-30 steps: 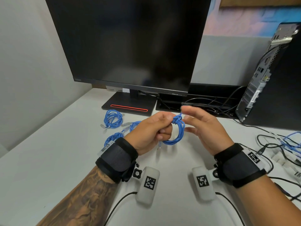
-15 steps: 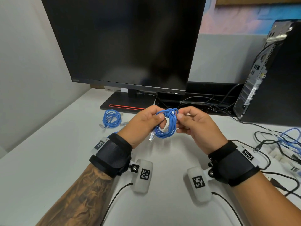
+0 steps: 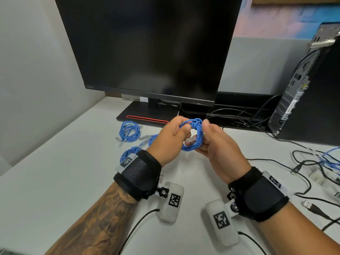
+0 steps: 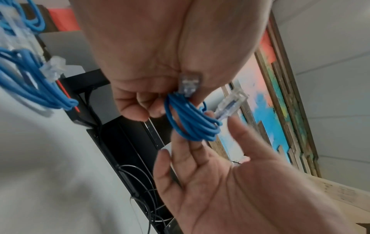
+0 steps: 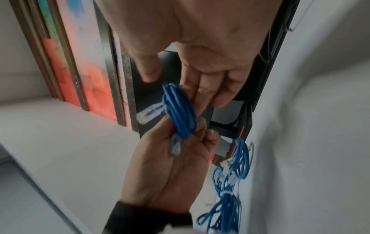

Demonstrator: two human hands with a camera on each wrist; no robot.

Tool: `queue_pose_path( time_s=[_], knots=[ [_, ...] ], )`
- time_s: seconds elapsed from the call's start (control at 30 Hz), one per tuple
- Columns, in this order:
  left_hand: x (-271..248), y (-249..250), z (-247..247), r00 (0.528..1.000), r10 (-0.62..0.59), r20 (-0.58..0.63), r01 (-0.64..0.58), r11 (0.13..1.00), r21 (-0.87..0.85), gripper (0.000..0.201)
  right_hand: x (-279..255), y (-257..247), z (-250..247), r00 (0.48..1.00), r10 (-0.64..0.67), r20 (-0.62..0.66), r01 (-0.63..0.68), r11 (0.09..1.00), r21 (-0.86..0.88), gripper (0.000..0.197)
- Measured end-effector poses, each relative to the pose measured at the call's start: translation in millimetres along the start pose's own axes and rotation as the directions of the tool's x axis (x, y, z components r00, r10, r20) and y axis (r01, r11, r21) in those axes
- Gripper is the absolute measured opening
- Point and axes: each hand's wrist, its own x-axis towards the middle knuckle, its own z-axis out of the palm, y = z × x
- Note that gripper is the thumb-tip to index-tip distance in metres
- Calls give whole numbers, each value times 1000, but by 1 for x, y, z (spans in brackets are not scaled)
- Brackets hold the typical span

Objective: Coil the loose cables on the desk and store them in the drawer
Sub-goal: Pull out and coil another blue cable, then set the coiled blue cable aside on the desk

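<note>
A coiled blue network cable (image 3: 195, 137) hangs above the desk in front of the monitor. My left hand (image 3: 185, 133) grips its left side with curled fingers, and one clear plug (image 4: 189, 85) lies in that palm. My right hand (image 3: 205, 134) lays straight fingers (image 5: 200, 95) against the coil's right side, thumb close by the knotted top. The coil's other clear plug (image 4: 230, 102) sticks out free. Three more blue coils lie on the desk to the left: one (image 3: 128, 131) near the monitor stand, one (image 3: 152, 138) behind my left hand, one (image 3: 128, 153) by my left wrist. No drawer is in view.
A black monitor (image 3: 147, 48) on its stand (image 3: 147, 115) fills the back. A computer tower (image 3: 309, 92) stands at the right. Loose black cables (image 3: 301, 173), a blue cable (image 3: 331, 155) and a USB plug (image 3: 309, 205) lie on the white desk (image 3: 64, 172) at the right.
Half a second ago both hands pinched the coil's knotted top. The right hand's fingers have since straightened along the coil's side, while the left keeps its grip.
</note>
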Motion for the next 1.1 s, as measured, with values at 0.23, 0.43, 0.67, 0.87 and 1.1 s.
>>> queue_pose_path(
  time_s=[0.23,0.43,0.67,0.87,1.1],
  knots=[
    [3,0,1,994,-17,-111,2,991,-136,15,2,-2,-4,997,0,78,19,968,-249,49],
    [6,4,-16,987,-66,-147,52,994,-94,13,3,-17,-18,999,-24,22,31,912,-409,15],
    [9,37,-36,999,42,-29,-33,961,274,13,-2,-41,-20,993,-110,34,113,869,-481,14],
    [5,48,-50,976,-203,83,183,963,196,20,-17,-41,-27,997,-67,38,77,832,-549,14],
    [37,46,-28,953,-276,124,203,887,414,11,-25,-62,-49,995,83,61,-9,660,-751,23]
  ],
)
